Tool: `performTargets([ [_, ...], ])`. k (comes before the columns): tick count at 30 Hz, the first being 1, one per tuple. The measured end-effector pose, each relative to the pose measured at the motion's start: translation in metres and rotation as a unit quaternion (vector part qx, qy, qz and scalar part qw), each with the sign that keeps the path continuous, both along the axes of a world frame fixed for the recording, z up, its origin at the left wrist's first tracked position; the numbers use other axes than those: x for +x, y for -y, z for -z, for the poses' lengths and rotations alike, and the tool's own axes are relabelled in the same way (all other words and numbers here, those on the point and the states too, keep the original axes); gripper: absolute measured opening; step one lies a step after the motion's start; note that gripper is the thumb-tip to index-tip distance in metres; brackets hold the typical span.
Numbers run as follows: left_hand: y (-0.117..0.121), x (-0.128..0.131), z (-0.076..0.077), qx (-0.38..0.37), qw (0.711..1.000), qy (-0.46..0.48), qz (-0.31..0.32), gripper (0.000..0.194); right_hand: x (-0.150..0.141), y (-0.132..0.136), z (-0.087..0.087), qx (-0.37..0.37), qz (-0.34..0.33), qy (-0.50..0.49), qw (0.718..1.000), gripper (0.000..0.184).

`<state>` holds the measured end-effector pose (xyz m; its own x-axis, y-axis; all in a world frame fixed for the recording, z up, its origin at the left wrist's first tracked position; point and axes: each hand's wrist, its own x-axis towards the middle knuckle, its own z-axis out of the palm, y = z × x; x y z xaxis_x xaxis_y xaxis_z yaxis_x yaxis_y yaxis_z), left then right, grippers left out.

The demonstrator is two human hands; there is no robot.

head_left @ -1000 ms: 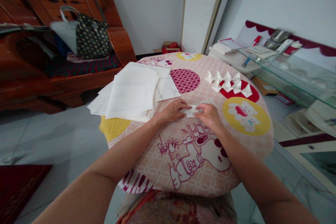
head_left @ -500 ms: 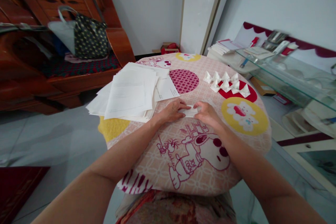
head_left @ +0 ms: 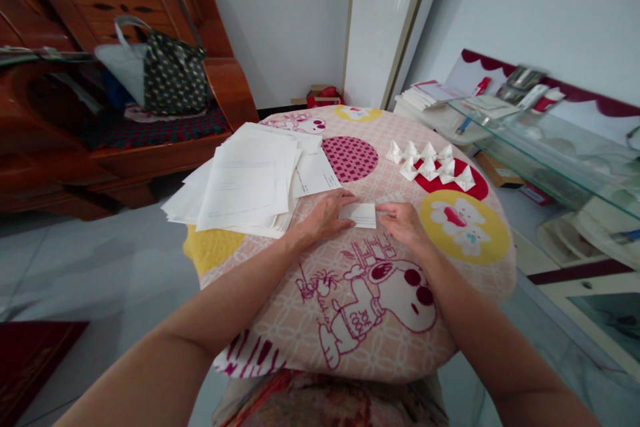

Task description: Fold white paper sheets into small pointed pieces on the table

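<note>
A small folded piece of white paper [head_left: 364, 215] with faint printed lines lies on the cloth-covered round table [head_left: 280, 293]. My left hand [head_left: 326, 219] has its left end between the thumb and fingers. At the paper's right edge, my right hand [head_left: 404, 221] rests with index finger and thumb stretched out and apart. Its fingertips are right beside the edge, and whether they touch it I cannot tell. Beyond my right hand stand several folded white paper pieces [head_left: 429, 168] with pointed tops, in two rows.
A loose stack of white printed sheets [head_left: 245, 180] lies on the table's left side. To the right is a glass shelf [head_left: 555, 147] over a white cabinet. A wooden bench [head_left: 175, 153] with a dotted bag [head_left: 173, 73] stands at the back left.
My right hand has opened and drawn back slightly to the right, off the paper. More of the paper's flat printed face now shows. My left hand stays at its left end.
</note>
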<state>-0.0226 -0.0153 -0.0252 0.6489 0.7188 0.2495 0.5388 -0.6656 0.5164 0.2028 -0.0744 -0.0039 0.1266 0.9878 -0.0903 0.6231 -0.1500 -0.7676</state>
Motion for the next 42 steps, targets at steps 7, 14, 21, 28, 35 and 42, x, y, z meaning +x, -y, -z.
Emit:
performTargets([
  [7,0.003,0.002,0.005,0.047,0.999,-0.009,0.015,0.065,-0.007,0.008,-0.006,0.014,-0.012,-0.092,0.996,0.042],
  [14,0.009,0.004,-0.006,0.074,0.995,0.055,0.041,0.021,-0.001,0.008,0.0,0.059,-0.037,-0.095,0.993,0.036],
  [21,0.017,0.003,-0.02,0.097,0.983,0.104,0.116,0.02,0.008,0.001,0.005,0.207,0.058,-0.008,0.977,0.043],
  [28,0.009,-0.001,-0.021,0.045,0.989,0.05,0.132,0.021,0.002,0.003,0.002,0.112,0.035,-0.107,0.987,0.05],
  [35,0.005,-0.012,-0.021,0.103,0.981,-0.014,0.166,0.039,-0.009,0.012,0.007,0.06,0.108,-0.165,0.979,0.048],
  [42,-0.002,-0.016,-0.015,0.122,0.98,0.003,0.156,0.037,-0.018,0.017,0.009,0.054,0.093,-0.177,0.978,0.04],
])
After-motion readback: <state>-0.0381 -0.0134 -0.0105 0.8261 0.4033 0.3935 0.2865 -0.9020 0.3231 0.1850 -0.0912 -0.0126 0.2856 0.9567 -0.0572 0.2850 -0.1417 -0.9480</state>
